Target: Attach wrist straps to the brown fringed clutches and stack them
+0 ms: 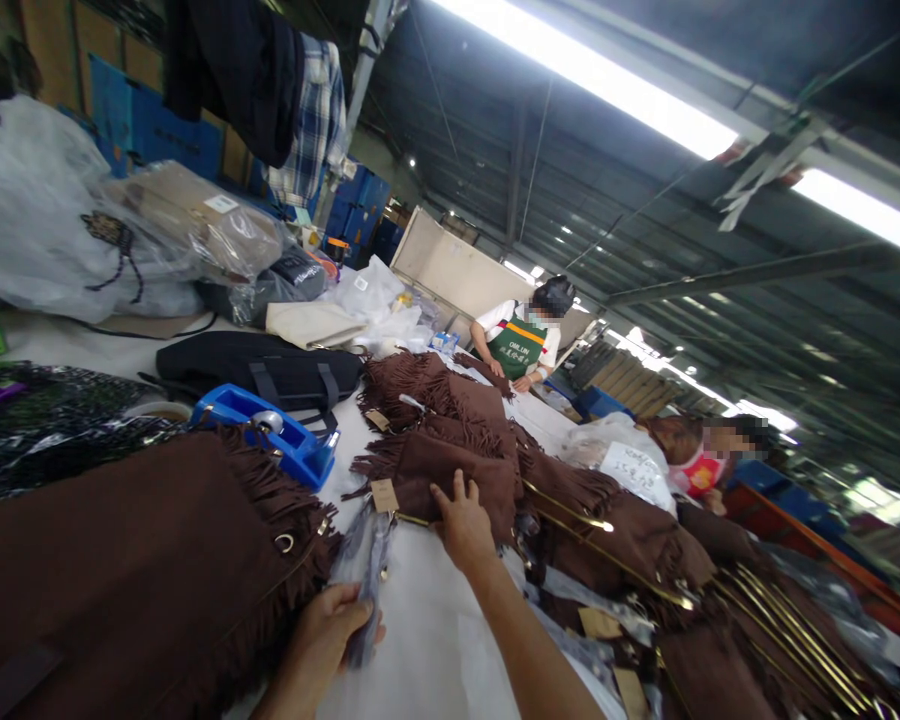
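Observation:
My left hand [334, 625] is closed around a plastic-wrapped strap [373, 560], which hangs from the near side of a brown fringed bag. My right hand [465, 522] lies with fingers spread on that brown fringed bag [420, 465], pressing on its front. A tan paper tag [384, 496] sticks out at the bag's lower left corner. To the left, close to my left hand, lies a large brown fringed piece [142, 560] with a metal ring at its edge. More brown bags [615, 520] with gold-coloured metal strips are piled to the right.
A blue tape dispenser [270, 430] stands left of the bag, before a black bag [259, 365]. Plastic-wrapped packages [195, 215] crowd the back left. A co-worker [521, 345] in a green apron handles brown pieces across the table; another person [705, 460] is at the right.

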{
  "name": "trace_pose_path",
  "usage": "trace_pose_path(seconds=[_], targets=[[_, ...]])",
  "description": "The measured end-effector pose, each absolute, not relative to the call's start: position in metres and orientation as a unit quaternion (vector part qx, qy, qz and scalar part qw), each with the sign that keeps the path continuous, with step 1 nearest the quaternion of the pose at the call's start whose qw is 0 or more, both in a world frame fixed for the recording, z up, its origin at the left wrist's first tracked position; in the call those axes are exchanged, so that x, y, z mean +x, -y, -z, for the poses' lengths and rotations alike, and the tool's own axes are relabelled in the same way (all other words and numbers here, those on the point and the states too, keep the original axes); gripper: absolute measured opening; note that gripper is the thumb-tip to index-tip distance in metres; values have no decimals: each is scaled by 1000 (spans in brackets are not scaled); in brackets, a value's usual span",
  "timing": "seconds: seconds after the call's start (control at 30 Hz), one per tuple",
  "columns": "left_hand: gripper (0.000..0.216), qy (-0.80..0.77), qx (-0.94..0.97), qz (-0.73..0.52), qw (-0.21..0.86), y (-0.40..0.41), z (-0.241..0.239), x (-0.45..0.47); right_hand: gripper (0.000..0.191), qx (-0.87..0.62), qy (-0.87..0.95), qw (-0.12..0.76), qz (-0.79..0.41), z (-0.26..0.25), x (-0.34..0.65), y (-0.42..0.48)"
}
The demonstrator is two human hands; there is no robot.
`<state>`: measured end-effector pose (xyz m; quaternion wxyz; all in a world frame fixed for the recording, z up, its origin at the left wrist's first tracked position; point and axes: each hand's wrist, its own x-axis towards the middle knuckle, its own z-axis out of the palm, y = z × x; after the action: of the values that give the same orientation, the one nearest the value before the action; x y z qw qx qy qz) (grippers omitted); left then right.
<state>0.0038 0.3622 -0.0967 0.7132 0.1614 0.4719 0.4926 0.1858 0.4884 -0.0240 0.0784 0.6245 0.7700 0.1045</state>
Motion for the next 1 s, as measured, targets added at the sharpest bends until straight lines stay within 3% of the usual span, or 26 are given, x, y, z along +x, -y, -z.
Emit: trace_pose_path(seconds=[0.37,0.47,0.6,0.73,1.0], targets=[[32,-515,166,-457,706,-356,90,7,52,609,-782,93,-96,10,193,-482],[28,-527,171,-462,692,-353,89,11,35,626,-772,76,-83,1,178,-477],[23,-512,232,-488,667,-347,83,14,31,639,-769,-14,19,0,145,-472],[20,-524,247,-478,660,-345,81,15,29,633,-764,-34,117,18,121,-481],[21,-463,139,-460,745,-348,68,-7,32,593,-731,-139,309,22,142,-484]])
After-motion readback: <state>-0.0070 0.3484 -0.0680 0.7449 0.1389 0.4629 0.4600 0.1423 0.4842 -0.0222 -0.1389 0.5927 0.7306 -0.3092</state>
